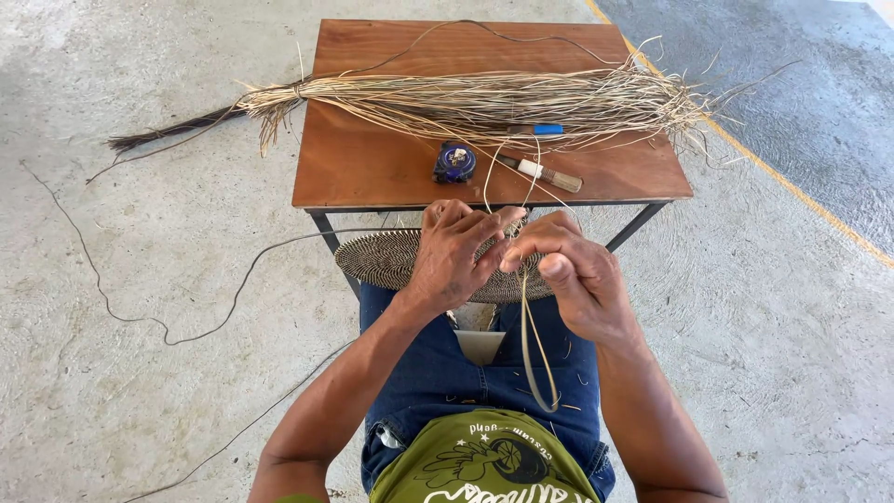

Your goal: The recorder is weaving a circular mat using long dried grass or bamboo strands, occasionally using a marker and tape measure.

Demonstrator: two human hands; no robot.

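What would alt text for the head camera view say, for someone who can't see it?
Two bare hands, left hand and right hand, work a pale fibre strand into a flat round woven mat on the person's lap. Ahead, a small wooden table holds a bundle of dried fibres, a tape measure and a knife.

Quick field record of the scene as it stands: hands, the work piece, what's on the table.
left hand: grips the rim of the woven disc on the lap
right hand: pinches a pale strand that loops down over the knees
table: wooden top, dark metal legs
on table: fibre bundle, tape measure, awl, blue-capped tool
floor: concrete, a long dark strand trailing on it
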